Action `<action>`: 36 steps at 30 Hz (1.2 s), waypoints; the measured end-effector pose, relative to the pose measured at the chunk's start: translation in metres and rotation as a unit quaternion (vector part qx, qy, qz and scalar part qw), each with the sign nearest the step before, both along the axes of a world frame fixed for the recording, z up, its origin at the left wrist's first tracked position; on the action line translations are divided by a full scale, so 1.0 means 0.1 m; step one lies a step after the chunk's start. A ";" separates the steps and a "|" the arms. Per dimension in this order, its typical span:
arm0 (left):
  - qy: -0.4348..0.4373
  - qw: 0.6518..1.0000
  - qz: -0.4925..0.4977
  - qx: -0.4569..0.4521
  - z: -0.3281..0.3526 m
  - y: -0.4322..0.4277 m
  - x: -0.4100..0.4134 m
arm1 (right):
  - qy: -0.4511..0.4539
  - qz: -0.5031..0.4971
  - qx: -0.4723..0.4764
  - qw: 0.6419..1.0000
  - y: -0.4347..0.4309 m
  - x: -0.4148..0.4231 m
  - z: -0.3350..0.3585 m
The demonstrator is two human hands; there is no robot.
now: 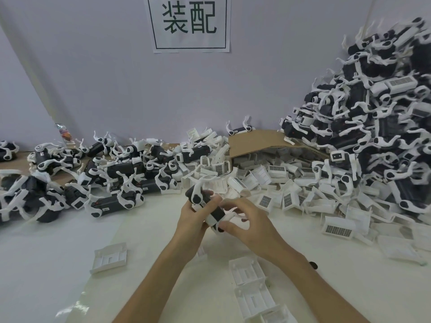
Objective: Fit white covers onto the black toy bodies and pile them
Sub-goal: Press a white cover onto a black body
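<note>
Closest, on the white table (70, 264), loose white covers (247, 273) lie open side up, one more cover (109, 257) to the left. Just beyond them the left hand (191, 220) grips a black toy body (215, 214), tilted with its white legs up. The right hand (247, 220) pinches the toy's near end, its fingers blurred. Farther off a heap of covers (291, 199) spills from a cardboard box (256, 139). Bare toys (116, 169) lie at the left, and a tall pile (377, 117) stands at the right. A sign (189, 22) hangs on the far wall.
</note>
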State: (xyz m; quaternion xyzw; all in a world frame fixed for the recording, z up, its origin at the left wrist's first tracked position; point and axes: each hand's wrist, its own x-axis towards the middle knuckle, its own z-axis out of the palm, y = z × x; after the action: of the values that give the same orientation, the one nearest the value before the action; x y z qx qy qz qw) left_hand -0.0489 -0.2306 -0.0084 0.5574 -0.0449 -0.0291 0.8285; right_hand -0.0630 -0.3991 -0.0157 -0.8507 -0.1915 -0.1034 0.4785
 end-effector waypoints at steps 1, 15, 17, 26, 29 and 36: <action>-0.003 1.000 0.001 -0.012 0.00 0.01 0.00 | 0.001 0.004 0.000 1.000 0.02 -0.01 -0.01; 0.003 0.995 -0.049 -0.083 0.09 0.02 -0.07 | 0.072 0.006 0.070 0.995 0.06 -0.03 0.01; -0.004 0.994 -0.062 -0.090 0.09 0.02 -0.07 | 0.059 0.010 0.049 0.997 0.08 -0.06 0.01; -0.028 0.996 -0.072 -0.038 0.08 0.03 -0.06 | -0.011 -0.024 0.061 0.998 0.00 -0.06 0.05; -0.011 1.000 0.001 -0.004 0.04 0.00 -0.03 | -0.003 -0.024 0.067 0.997 0.02 -0.05 0.03; -0.247 0.898 0.128 0.342 -0.07 -0.07 -0.06 | -0.061 -0.035 0.067 0.995 -0.04 -0.02 0.06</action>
State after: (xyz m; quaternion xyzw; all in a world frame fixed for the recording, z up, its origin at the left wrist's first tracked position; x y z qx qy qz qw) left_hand -0.0549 -0.2379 -0.0151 0.7965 -0.1638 0.2017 0.5460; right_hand -0.0652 -0.4031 -0.0098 -0.8147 -0.1830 -0.1848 0.5183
